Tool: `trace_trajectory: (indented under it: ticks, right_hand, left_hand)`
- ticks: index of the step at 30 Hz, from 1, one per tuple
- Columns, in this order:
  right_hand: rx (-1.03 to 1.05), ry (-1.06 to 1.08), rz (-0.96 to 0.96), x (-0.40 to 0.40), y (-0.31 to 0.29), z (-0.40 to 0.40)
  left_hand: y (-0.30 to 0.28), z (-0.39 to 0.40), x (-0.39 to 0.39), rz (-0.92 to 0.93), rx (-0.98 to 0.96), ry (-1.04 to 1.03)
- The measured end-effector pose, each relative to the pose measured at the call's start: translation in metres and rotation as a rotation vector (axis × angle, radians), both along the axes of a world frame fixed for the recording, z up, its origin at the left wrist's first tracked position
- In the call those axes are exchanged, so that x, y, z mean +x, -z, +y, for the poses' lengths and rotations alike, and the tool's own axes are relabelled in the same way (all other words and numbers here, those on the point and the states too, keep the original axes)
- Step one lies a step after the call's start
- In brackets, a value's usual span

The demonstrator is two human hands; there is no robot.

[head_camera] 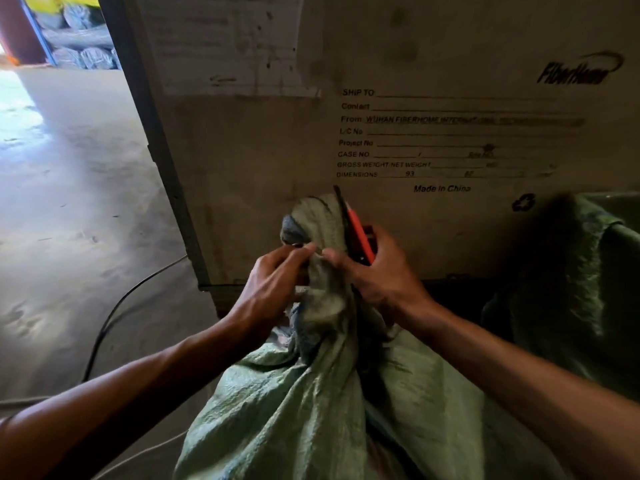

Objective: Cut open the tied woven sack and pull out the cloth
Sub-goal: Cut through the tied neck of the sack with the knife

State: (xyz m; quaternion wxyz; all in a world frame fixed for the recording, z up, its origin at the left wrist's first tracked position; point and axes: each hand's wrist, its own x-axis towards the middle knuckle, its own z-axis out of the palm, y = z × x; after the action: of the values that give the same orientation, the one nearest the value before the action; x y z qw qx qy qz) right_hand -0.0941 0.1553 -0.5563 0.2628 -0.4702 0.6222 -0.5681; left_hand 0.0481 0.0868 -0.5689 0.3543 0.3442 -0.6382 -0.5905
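— While the green woven sack [277, 403] stood on the floor in front of the person, where was its neck?

— It was gathered and pointed up, between the two hands, just before the big cardboard box [415, 133] with the printed shipping lines. The bunched top of the sack rose above the fingers.

— How were the hands placed?

— The left hand [273, 282] pinched the neck from the left side, thumb and fingers closed together on the fabric. The right hand [377, 275] held the neck from the right, and its fingers were also curled round a cutter with a red handle [360, 233]. The dark blade end stood upward, against the sack top.

— Was any cloth visible?

— Some grey-blue cloth [304, 337] showed at a gap below the left hand, but I could not tell how much was out.

— And around it?

— A second green sack [588, 289] lay at the right, near the box. A black cable [114, 313] ran over the concrete floor [69, 202] at the left.
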Motion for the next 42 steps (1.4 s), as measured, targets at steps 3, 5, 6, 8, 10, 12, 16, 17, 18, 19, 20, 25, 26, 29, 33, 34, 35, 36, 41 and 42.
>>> trace_trajectory:
  ticks: [3,5,6,8,10,12,16,17,18,19,20,25,26,29,33,34,35,36,41,42]
  right_hand:
    - [-0.019,0.051,-0.103,-0.015,-0.007,-0.003]
    - [-0.031,0.034,-0.091,-0.023,-0.013,-0.002]
    - [-0.031,0.019,-0.112,-0.026,-0.014,-0.001]
    - [-0.014,-0.05,-0.211,-0.027,-0.017,0.001]
    - [0.029,-0.139,-0.294,-0.029,-0.018,0.001]
    - [0.078,-0.172,-0.306,-0.032,-0.017,0.0]
    - [0.148,-0.015,-0.091,-0.026,-0.018,-0.003]
    - [0.154,-0.005,-0.063,-0.022,-0.016,-0.004]
    - [0.168,-0.019,-0.047,-0.019,-0.014,-0.004]
    - [0.174,-0.045,-0.039,-0.015,-0.011,-0.004]
    - [0.165,-0.057,-0.038,-0.012,-0.006,-0.004]
    - [0.117,-0.011,-0.052,-0.014,-0.005,-0.005]
    - [0.122,-0.02,-0.046,-0.015,-0.006,-0.006]
    - [0.156,-0.028,-0.015,-0.006,-0.008,-0.006]
    - [0.199,-0.039,0.112,0.011,-0.008,0.0]
    - [0.182,-0.044,0.163,0.014,-0.009,0.004]
    - [0.152,-0.046,0.234,0.016,-0.009,0.007]
    - [0.128,-0.041,0.315,0.019,-0.01,0.01]
    - [0.088,-0.05,0.599,0.032,-0.014,0.019]
    - [0.098,-0.036,0.642,0.032,-0.016,0.019]
  left_hand:
    - [-0.007,-0.001,0.001,0.117,0.038,0.011]
    - [-0.011,-0.011,0.005,0.126,-0.015,-0.047]
    - [-0.011,-0.018,0.006,0.118,-0.031,-0.049]
    - [-0.012,-0.032,0.007,0.101,-0.025,0.049]
    - [-0.014,-0.039,0.01,0.11,0.006,0.229]
    - [-0.018,-0.039,0.008,0.145,0.078,0.31]
    - [-0.024,-0.033,0.0,0.005,0.062,-0.062]
    - [-0.024,-0.033,-0.001,-0.048,0.049,-0.17]
    - [-0.025,-0.033,-0.001,-0.079,0.047,-0.228]
    - [-0.026,-0.033,-0.001,-0.09,0.042,-0.227]
    - [-0.027,-0.031,0.0,-0.095,0.035,-0.173]
    - [-0.034,-0.036,0.011,-0.069,-0.025,0.121]
    - [-0.033,-0.039,0.012,-0.064,-0.049,0.109]
    - [-0.027,-0.043,0.01,-0.124,-0.124,0.012]
    - [-0.016,-0.055,0.013,-0.179,-0.056,-0.174]
    - [-0.015,-0.058,0.015,-0.175,-0.029,-0.206]
    - [-0.014,-0.062,0.018,-0.169,-0.007,-0.243]
    - [-0.013,-0.065,0.02,-0.161,0.016,-0.274]
    - [-0.011,-0.073,0.029,-0.193,0.039,-0.359]
    - [-0.011,-0.073,0.03,-0.198,0.029,-0.37]
